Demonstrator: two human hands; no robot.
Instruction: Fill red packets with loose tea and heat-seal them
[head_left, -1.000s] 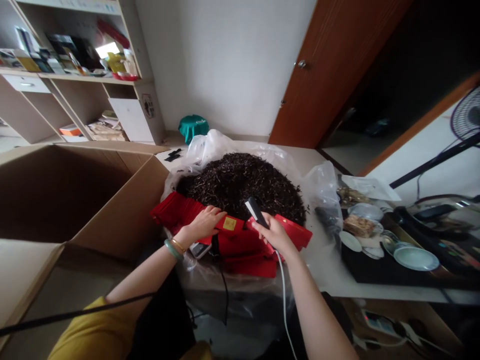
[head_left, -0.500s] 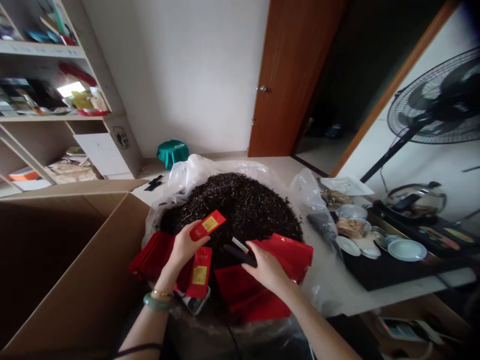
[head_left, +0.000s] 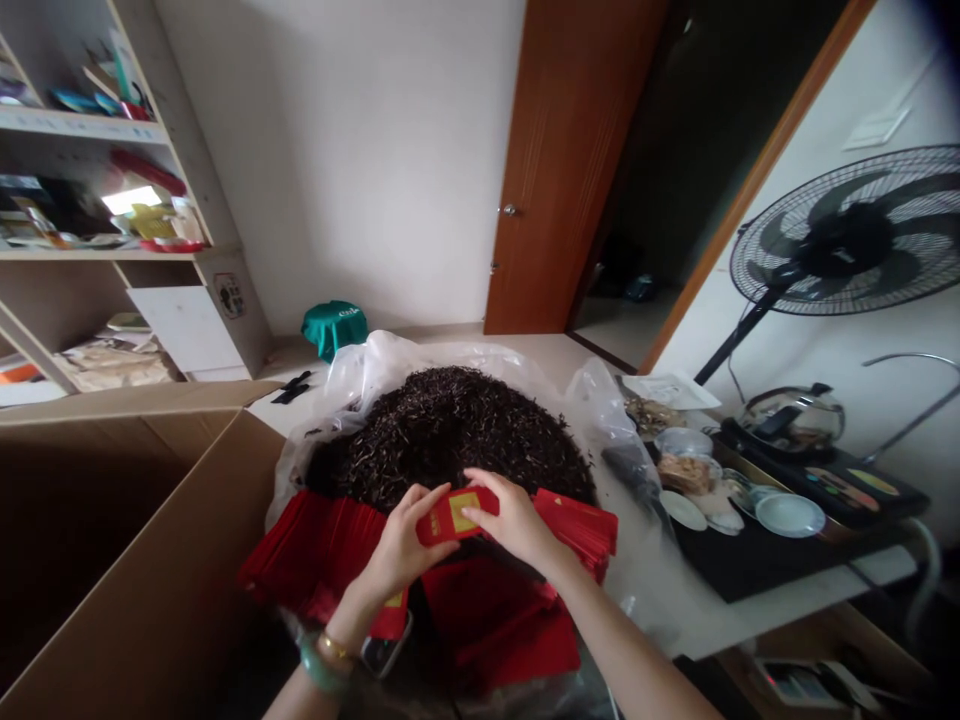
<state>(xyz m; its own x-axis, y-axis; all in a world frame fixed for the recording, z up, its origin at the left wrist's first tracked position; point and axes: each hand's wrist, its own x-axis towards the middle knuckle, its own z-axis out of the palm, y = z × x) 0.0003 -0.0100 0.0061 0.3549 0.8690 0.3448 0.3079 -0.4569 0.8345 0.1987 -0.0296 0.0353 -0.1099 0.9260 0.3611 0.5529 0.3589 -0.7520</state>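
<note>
A small red packet (head_left: 444, 516) with a yellow label is held level between both hands. My left hand (head_left: 403, 540) is closed on its left end, thumb below and fingers above. My right hand (head_left: 517, 515) grips the other end, fingertips over the upper edge and thumb by the label. Just beyond lies a heap of dark loose tea leaves (head_left: 457, 415) on a clear plastic bag (head_left: 367, 365). A row of red packets (head_left: 307, 550) leans beside my left hand. More flat red packets (head_left: 499, 630) lie under my right forearm, and another stack (head_left: 581, 525) sits to its right.
An open cardboard box (head_left: 172, 540) stands at the left. To the right are a glass kettle (head_left: 795, 418), small dishes (head_left: 789, 515) and a lidded clear tub (head_left: 684, 460) on the table. A black fan (head_left: 847, 240) stands behind them. A green-covered stool (head_left: 335, 328) is near the wall.
My left hand has brought the packet right and down, and my right hand has come to grip its other end. The dark object near my right hand is now mostly hidden. The view has shifted slightly.
</note>
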